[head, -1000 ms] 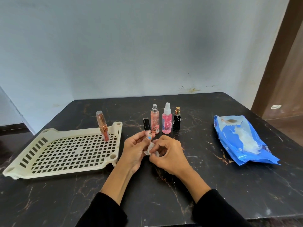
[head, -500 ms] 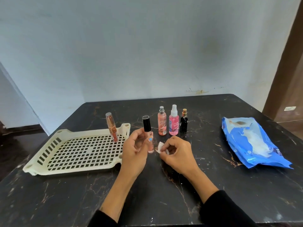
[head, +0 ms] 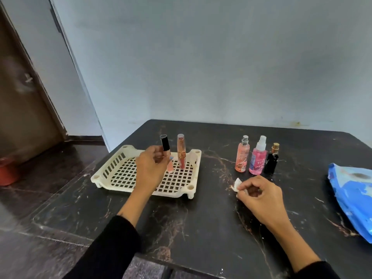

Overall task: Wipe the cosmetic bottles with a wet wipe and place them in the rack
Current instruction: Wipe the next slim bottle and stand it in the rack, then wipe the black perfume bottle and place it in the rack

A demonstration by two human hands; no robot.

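Note:
My left hand [head: 150, 168] holds a slim pink tube with a black cap [head: 166, 151] upright over the cream lattice rack [head: 124, 174], its lower end close to the grid. A rose-gold tube [head: 181, 153] stands in the rack just to its right. My right hand [head: 259, 195] rests on the table and pinches a small folded white wet wipe [head: 237, 184]. Three bottles stand in a row beyond it: a peach spray bottle [head: 242, 156], a pink spray bottle [head: 258, 158] and a small black bottle with a gold cap [head: 271, 160].
The black marble table [head: 201, 222] carries a blue wet wipe pack [head: 354, 196] at its right edge. A brown door [head: 22, 93] and a red pot [head: 8, 171] are on the floor side to the left. The wall runs behind the table.
My left hand carried the black-capped tube leftward from the table's middle to over the rack. My right hand, with the wipe, separated from it. The view turned to the left.

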